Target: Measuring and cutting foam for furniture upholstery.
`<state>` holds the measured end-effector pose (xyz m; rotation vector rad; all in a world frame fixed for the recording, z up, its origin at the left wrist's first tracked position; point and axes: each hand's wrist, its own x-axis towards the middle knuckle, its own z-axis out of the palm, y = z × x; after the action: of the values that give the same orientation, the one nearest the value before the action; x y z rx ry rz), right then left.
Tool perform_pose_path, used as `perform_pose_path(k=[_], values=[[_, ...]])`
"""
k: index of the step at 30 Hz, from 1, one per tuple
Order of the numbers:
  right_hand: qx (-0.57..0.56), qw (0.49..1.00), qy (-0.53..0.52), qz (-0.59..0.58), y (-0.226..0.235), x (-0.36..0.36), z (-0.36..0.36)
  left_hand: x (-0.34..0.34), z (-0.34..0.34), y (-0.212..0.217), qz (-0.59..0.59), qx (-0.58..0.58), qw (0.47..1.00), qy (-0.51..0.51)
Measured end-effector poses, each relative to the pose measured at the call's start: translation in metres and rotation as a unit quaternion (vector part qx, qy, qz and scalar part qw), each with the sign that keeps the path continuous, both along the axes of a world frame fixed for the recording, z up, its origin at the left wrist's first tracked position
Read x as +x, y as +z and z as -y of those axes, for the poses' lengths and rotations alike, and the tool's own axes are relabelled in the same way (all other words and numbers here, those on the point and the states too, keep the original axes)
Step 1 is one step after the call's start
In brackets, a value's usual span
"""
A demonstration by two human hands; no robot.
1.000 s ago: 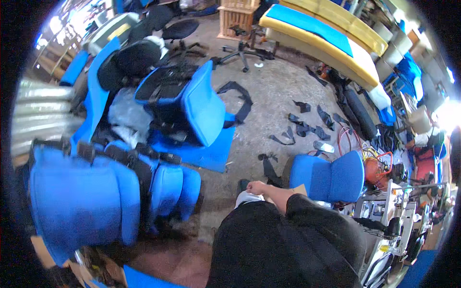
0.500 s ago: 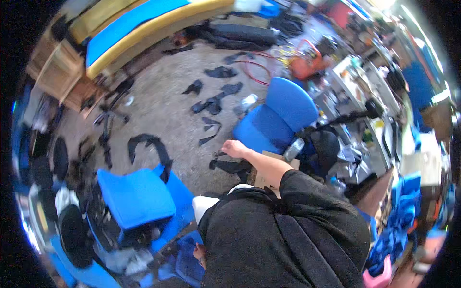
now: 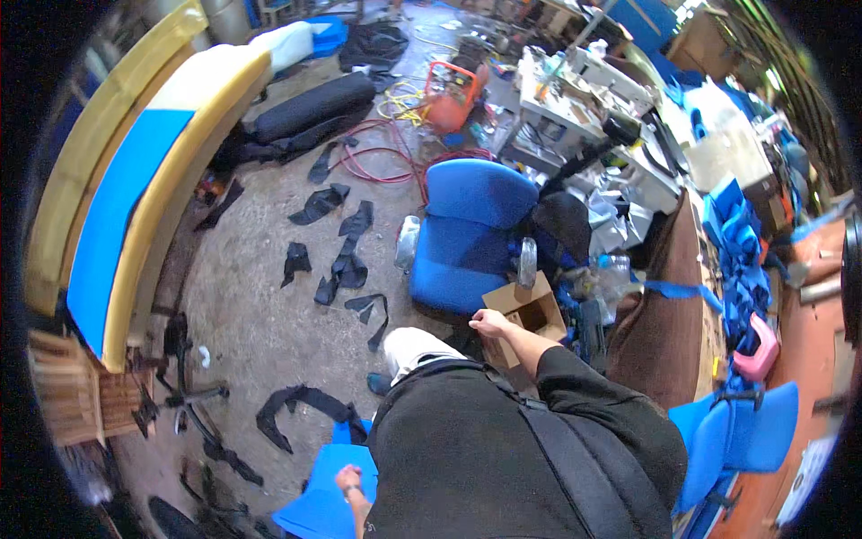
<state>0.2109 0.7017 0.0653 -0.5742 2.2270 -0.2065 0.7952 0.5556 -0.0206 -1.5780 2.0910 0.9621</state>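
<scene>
My right hand (image 3: 490,323) hangs just above the open cardboard box (image 3: 536,310), its fingers curled together and nothing visible in them. In front of it stands a blue office chair (image 3: 465,234) with plastic wrap over its armrests. My left hand (image 3: 349,480) is low at my left side, over a blue chair seat (image 3: 323,494). Its fingers look loosely curled, and no held thing shows. A dark curved strip of fabric (image 3: 301,400) lies on the floor near that seat.
Black fabric scraps (image 3: 346,260) lie scattered on the concrete floor. A long yellow-edged bench (image 3: 135,260) runs along the left, above a chair base (image 3: 193,395). Red hose (image 3: 377,162) and an orange machine (image 3: 451,101) are farther off. A cluttered sewing table (image 3: 575,108) stands right.
My view has swung rightward and I have moved closer to the blue office chair and the cardboard box. My left hand has come further into view.
</scene>
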Motion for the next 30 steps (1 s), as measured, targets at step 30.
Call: perform_pose_path(k=[30], values=[[-0.135, 0.945, -0.297, -0.015, -0.017, -0.348, 0.436, -0.646, 0.677, 0.024, -0.174, 0.105, 0.979, -0.007]])
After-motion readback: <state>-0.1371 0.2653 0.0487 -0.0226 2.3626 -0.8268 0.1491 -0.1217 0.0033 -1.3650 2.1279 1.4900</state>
